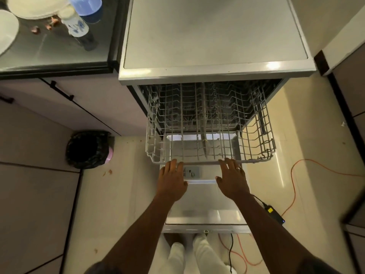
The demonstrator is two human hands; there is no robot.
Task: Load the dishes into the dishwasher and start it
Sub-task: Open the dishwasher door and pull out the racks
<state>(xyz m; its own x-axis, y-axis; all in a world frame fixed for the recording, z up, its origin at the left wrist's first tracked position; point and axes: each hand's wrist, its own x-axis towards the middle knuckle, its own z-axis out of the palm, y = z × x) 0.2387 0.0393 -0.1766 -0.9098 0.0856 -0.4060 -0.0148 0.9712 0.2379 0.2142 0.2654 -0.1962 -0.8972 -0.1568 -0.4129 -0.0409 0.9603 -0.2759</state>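
Dark countertop (pixel 59 54) carried white plate (pixel 6 30), second white plate (pixel 31 6), blue cup (pixel 87 4), blue-patterned white tumbler (pixel 76 25), scattered food scraps (pixel 35 29).

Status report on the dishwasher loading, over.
Left hand and right hand open, fingertips on rack front rim. Rack out over lowered door, no dishes in it. Plates, blue cup, mug on counter. Nothing in the way.

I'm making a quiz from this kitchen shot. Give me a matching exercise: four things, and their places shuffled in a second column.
1. wire rack
2. blue cup
3. black-bagged bin
4. orange cable

A. on the floor, right of the open door
B. on the dark counter
C. pulled out above the door
D. on the floor, left of the door

Pairs: 1-C, 2-B, 3-D, 4-A
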